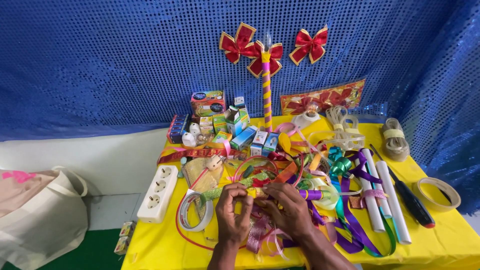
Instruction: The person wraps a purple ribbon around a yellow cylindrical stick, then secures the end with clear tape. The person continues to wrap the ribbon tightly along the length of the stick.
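Observation:
My left hand (234, 212) and my right hand (288, 209) meet at the front middle of a yellow table (160, 245). Both pinch a thin stick wrapped in yellow and red ribbon (257, 192), which lies across a heap of coloured ribbons (320, 200). The stick's purple and yellow end (312, 194) pokes out to the right of my right hand. A green glitter ribbon (220, 192) runs off to the left from my left hand.
A white power strip (158, 193) and a tape roll (196, 212) lie at the left. White tubes (387, 200), a black screwdriver (410, 200) and another tape roll (439, 193) lie at the right. Small boxes (220, 120), a striped stick (267, 95) and red bows (310, 45) stand behind.

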